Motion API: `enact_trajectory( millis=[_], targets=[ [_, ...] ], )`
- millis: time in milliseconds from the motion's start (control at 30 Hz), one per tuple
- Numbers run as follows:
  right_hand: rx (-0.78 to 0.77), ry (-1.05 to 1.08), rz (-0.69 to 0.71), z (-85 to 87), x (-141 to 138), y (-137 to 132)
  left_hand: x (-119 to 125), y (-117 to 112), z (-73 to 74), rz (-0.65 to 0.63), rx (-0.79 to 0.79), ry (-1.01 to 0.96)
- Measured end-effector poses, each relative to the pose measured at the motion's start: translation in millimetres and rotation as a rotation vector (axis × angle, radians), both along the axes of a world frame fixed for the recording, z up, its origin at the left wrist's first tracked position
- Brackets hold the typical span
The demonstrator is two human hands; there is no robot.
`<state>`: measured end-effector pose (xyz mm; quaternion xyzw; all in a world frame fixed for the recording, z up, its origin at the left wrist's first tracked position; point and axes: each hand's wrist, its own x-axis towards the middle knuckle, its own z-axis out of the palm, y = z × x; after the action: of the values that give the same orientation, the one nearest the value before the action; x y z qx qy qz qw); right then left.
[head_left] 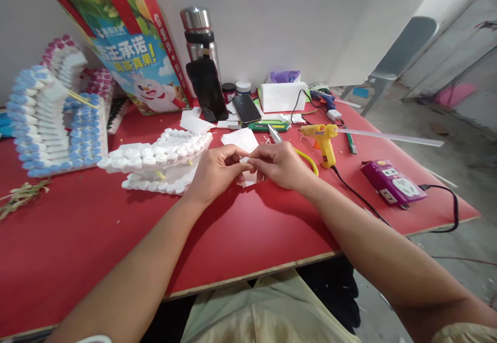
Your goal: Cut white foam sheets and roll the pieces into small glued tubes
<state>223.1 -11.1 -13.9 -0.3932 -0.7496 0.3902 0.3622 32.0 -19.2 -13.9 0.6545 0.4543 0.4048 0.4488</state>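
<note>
My left hand (pixel 217 172) and my right hand (pixel 279 164) meet over the red table (pixel 116 229), both pinching a small white paper piece (pixel 247 169) between their fingertips. A blade with a yellow handle (pixel 275 133) pokes up from behind my right hand. Just left of my left hand lies a white curved craft piece (pixel 159 161) made of rolled paper ends. More white paper (pixel 240 138) lies behind the hands.
A yellow glue gun (pixel 324 141) and a purple power strip (pixel 390 182) sit to the right. Two phones (pixel 209 91), a steel flask (pixel 200 34), a white box (pixel 281 97) and a colourful bag (pixel 132 53) stand at the back. A blue-tipped craft piece (pixel 54 120) stands left.
</note>
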Motion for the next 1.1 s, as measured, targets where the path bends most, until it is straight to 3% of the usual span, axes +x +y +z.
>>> enact_trajectory(
  millis=[200, 400, 567, 733, 933, 1000, 1100],
  targets=[
    [-0.142, 0.084, -0.048, 2.3, 1, 3, -1, 3, 1.1, -0.094, -0.017, -0.027],
    [-0.171, 0.096, -0.107, 3.1, -1, 3, 0, 1, -1.6, -0.042, 0.080, 0.062],
    [-0.001, 0.033, -0.121, 6.2, -2, -2, 1, 0, -0.8, -0.022, 0.138, 0.051],
    [0.134, -0.103, -0.172, 6.7, -3, -5, 2, -1, -2.9, -0.068, 0.045, -0.058],
    [0.444, -0.286, -0.285, -0.3, -10, -10, 9, -3, -4.8, -0.008, 0.084, -0.112],
    [0.387, -0.202, -0.254, 1.9, -13, -13, 9, -3, -3.7, 0.044, 0.122, -0.116],
    [0.000, 0.126, -0.144, 8.0, -14, -10, 5, 0, -2.5, 0.087, 0.198, -0.066]
  ],
)
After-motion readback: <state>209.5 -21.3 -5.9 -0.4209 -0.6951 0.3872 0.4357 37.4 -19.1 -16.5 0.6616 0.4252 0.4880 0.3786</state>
